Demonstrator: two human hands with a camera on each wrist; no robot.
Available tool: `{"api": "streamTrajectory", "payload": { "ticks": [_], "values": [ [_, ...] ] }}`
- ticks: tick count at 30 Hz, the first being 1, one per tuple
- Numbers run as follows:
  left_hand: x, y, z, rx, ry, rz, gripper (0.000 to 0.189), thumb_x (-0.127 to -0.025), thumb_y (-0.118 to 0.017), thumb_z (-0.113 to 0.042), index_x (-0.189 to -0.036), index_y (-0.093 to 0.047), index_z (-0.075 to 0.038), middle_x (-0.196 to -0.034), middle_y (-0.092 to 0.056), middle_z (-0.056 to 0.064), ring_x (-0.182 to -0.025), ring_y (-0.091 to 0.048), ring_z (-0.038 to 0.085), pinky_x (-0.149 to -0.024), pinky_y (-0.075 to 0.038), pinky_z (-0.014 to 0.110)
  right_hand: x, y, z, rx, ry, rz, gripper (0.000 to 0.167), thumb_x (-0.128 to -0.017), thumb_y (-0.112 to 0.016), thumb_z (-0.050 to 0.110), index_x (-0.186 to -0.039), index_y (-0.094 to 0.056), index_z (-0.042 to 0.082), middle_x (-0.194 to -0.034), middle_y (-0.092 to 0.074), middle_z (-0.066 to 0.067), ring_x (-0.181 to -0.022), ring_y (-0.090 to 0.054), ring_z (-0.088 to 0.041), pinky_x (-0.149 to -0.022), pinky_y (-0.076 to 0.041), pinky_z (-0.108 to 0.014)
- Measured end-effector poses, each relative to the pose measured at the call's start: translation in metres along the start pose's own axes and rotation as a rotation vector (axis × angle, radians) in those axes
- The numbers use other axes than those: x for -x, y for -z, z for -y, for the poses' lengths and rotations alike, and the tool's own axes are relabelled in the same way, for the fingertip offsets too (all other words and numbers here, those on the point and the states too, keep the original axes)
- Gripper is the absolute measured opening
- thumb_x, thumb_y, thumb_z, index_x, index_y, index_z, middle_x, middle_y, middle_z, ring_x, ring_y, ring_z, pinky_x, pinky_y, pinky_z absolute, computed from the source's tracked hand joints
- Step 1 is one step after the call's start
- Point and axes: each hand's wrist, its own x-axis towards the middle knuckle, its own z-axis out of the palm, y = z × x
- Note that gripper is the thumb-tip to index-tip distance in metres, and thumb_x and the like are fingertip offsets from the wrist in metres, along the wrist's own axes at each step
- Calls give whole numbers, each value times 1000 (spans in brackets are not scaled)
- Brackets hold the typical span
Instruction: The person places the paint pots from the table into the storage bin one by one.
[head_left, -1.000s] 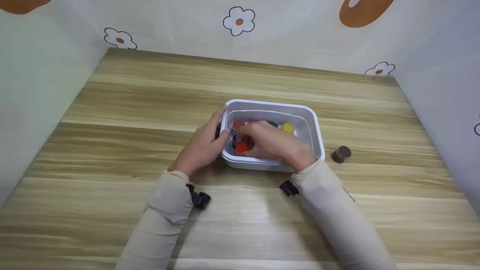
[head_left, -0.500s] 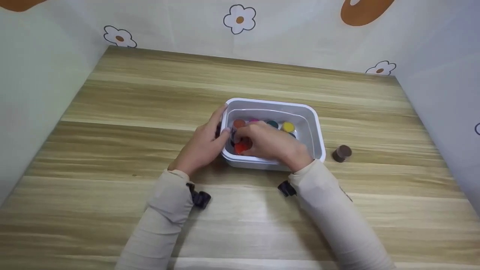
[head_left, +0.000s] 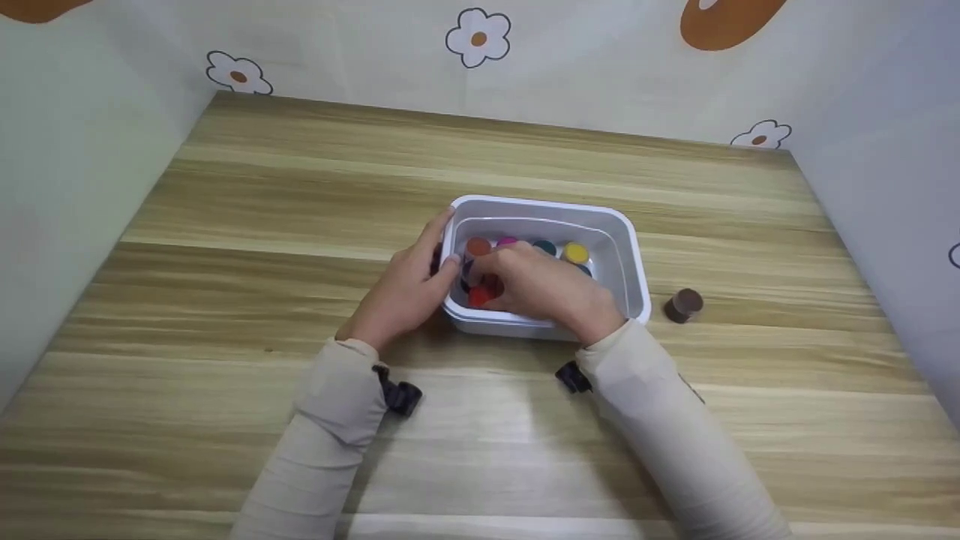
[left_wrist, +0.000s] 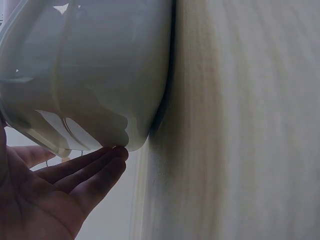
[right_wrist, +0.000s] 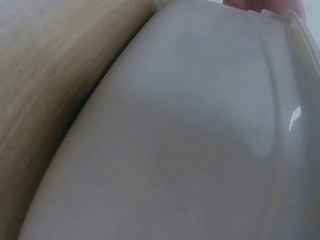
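A white plastic tub (head_left: pixel 630 259) stands on the table with several small coloured pots inside. My left hand (head_left: pixel 405 289) steadies its left side, the thumb tip at the rim. In the left wrist view, straight fingers (left_wrist: pixel 97 172) press against the tub's outer wall. My right hand (head_left: pixel 547 285) reaches in over the front rim and pinches a small red pot (head_left: pixel 478 297) between curled fingers and thumb, near the front left corner. Next to it are an orange-brown pot (head_left: pixel 478 247) and a dark pot mostly hidden by the fingers. The right wrist view shows only the tub's outer wall.
Farther back in the tub are a pink pot (head_left: pixel 507 241), a green pot (head_left: pixel 545 247) and a yellow pot (head_left: pixel 576 253). One dark brown pot (head_left: pixel 684 305) stands on the wooden table (head_left: pixel 300 195), right of the tub. Patterned cloth walls (head_left: pixel 375 52) enclose the table.
The right hand shifts very slightly within the tub, keeping hold of the red pot. The left hand stays on the tub's side, and the brown pot outside has not moved.
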Motion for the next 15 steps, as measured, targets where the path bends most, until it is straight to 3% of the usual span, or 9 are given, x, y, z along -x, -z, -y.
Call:
{"api": "streamTrajectory", "payload": {
  "ticks": [9,15],
  "values": [
    [0,-1,0,6,11,9,65,-102,-47,-28,-160,-18,-27,-153,-42,14,-134,-47,25,-113,-37,46,1,1,-2,-37,-48,19,24,-89,-75,20,-110,-72,10,-95,-70,-1,-83,-61,-13,-81,-56,-28],
    [0,0,1,8,-2,-2,64,-101,-48,-28,-159,-20,-27,-151,-44,15,-132,-50,26,-112,-40,46,11,7,-7,-64,-12,-76,19,-92,-70,18,-104,-69,4,-94,-68,-7,-81,-61,-19,-74,-54,-33]
  ]
}}
